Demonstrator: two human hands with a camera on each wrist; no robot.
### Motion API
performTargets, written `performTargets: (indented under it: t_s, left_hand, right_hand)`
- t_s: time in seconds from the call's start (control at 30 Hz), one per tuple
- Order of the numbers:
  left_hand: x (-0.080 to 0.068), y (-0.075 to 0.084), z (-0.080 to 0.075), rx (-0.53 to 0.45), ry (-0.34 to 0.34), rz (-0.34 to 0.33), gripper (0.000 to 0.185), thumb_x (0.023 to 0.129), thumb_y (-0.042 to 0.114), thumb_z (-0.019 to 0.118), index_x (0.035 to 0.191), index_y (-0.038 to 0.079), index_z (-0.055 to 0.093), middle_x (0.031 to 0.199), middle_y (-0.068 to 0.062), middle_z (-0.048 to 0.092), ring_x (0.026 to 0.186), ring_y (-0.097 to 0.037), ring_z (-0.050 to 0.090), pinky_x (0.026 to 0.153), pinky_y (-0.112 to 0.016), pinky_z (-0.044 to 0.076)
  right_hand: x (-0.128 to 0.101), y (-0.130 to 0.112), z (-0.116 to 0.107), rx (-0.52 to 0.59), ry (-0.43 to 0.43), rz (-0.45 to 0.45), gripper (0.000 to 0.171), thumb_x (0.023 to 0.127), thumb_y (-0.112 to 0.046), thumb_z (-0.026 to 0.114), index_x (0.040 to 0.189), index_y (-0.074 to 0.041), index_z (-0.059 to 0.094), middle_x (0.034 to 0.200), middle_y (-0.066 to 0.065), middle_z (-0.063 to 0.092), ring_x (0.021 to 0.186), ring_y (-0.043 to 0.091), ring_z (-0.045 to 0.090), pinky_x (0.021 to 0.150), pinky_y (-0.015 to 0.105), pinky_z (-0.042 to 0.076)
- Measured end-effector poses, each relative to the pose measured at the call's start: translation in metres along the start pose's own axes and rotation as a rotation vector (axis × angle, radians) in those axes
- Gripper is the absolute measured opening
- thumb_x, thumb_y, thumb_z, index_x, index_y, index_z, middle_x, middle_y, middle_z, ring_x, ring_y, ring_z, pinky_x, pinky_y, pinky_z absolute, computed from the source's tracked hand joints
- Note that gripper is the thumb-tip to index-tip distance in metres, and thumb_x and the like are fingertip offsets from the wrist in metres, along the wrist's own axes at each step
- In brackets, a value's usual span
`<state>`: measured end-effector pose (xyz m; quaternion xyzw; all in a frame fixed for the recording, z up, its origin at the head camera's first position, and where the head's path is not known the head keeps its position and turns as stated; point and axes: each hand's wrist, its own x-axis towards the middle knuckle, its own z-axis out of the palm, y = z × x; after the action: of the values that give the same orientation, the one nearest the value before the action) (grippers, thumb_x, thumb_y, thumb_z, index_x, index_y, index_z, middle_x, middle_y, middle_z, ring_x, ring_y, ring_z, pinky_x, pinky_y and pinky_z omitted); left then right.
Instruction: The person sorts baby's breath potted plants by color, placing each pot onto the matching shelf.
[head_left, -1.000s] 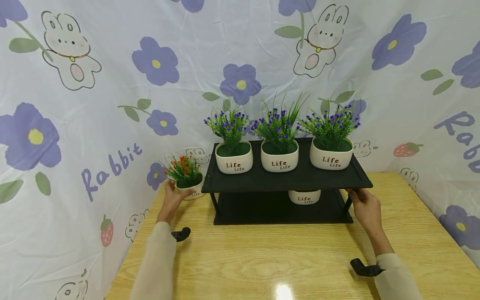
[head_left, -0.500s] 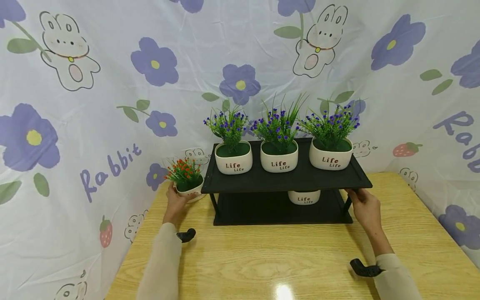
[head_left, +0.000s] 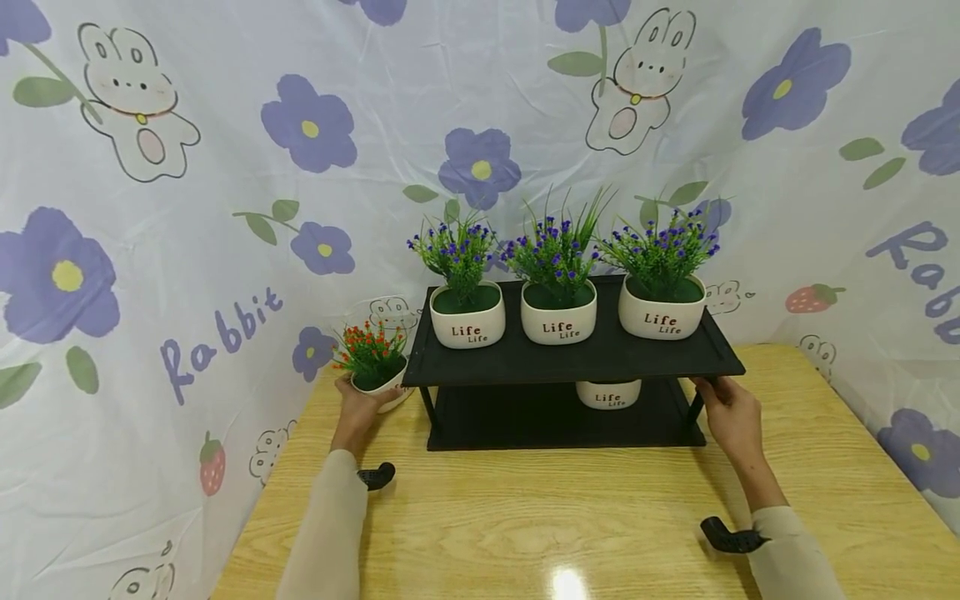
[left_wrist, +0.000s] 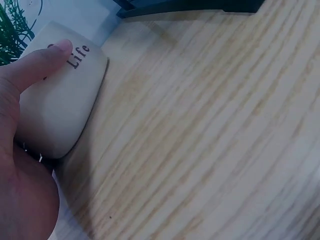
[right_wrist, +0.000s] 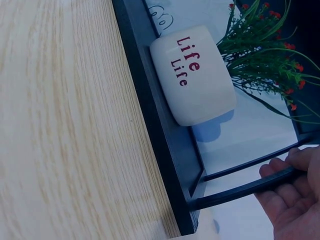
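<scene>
At the left end of the shelf in the head view, my left hand [head_left: 355, 410] grips a white oval flowerpot [left_wrist: 60, 110] marked "Life". The pot holds an artificial plant with red flowers [head_left: 371, 357]. My left thumb presses on the lettered face; the other fingers are mostly hidden. My right hand [head_left: 733, 418] curls its fingers around a black post [right_wrist: 240, 192] at the right end of the two-tier black shelf [head_left: 570, 367]. Inside the lower tier sits another white flowerpot [right_wrist: 200, 80], with red flowers visible in the right wrist view.
On the upper tier stand three white pots with purple flowers: a left pot [head_left: 468, 325], a middle pot [head_left: 558, 323] and a right pot [head_left: 660, 318]. All rests on a wooden table [head_left: 525, 517], with a patterned cloth [head_left: 420, 83] hanging behind and at the sides.
My left hand has shifted slightly right and nearer with the red-flowered flowerpot, which now tilts and sits closer to the shelf's left end. The right hand stays in place on the post.
</scene>
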<state>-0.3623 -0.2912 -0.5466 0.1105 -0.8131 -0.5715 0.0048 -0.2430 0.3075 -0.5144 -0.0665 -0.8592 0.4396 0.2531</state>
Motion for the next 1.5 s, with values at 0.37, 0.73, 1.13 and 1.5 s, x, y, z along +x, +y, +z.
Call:
performTargets:
  t_s: [0.37, 0.73, 1.13, 1.5]
  left_hand:
    - [-0.001, 0.0, 0.005, 0.019, 0.034, 0.015, 0.13, 0.088, 0.043, 0.089, 0.171, 0.014, -0.008, 0.178, -0.023, 0.002, 0.165, -0.043, 0.011, 0.132, -0.062, 0.018]
    - [0.0, -0.007, 0.009, 0.004, 0.074, 0.003, 0.133, 0.083, 0.05, 0.091, 0.169, 0.013, -0.004, 0.177, -0.026, 0.006, 0.164, -0.045, 0.015, 0.131, -0.063, 0.021]
    - [0.0, -0.009, 0.014, -0.045, 0.107, 0.045, 0.131, 0.084, 0.041, 0.092, 0.17, 0.012, -0.002, 0.177, -0.023, 0.012, 0.164, -0.043, 0.018, 0.131, -0.061, 0.022]
    - [-0.003, -0.011, 0.01, -0.033, 0.117, 0.038, 0.128, 0.085, 0.043, 0.091, 0.171, 0.011, 0.001, 0.176, -0.024, 0.015, 0.163, -0.042, 0.021, 0.132, -0.06, 0.023]
  right_hand:
    - [0.001, 0.0, -0.001, 0.003, 0.0, -0.003, 0.035, 0.112, -0.023, 0.057, 0.13, 0.002, 0.073, 0.122, 0.029, 0.075, 0.088, -0.031, 0.043, 0.072, -0.001, 0.039]
    - [0.001, 0.0, 0.001, 0.0, 0.007, -0.018, 0.033, 0.112, -0.019, 0.057, 0.132, 0.002, 0.073, 0.121, 0.028, 0.075, 0.088, -0.032, 0.044, 0.074, -0.003, 0.038]
    - [0.001, -0.001, 0.0, -0.004, 0.008, 0.004, 0.034, 0.112, -0.021, 0.057, 0.132, 0.001, 0.073, 0.123, 0.027, 0.075, 0.088, -0.032, 0.043, 0.074, -0.003, 0.037]
    - [-0.001, -0.001, -0.001, 0.007, -0.014, 0.024, 0.035, 0.113, -0.023, 0.054, 0.13, 0.002, 0.073, 0.125, 0.027, 0.075, 0.089, -0.031, 0.042, 0.075, -0.001, 0.039]
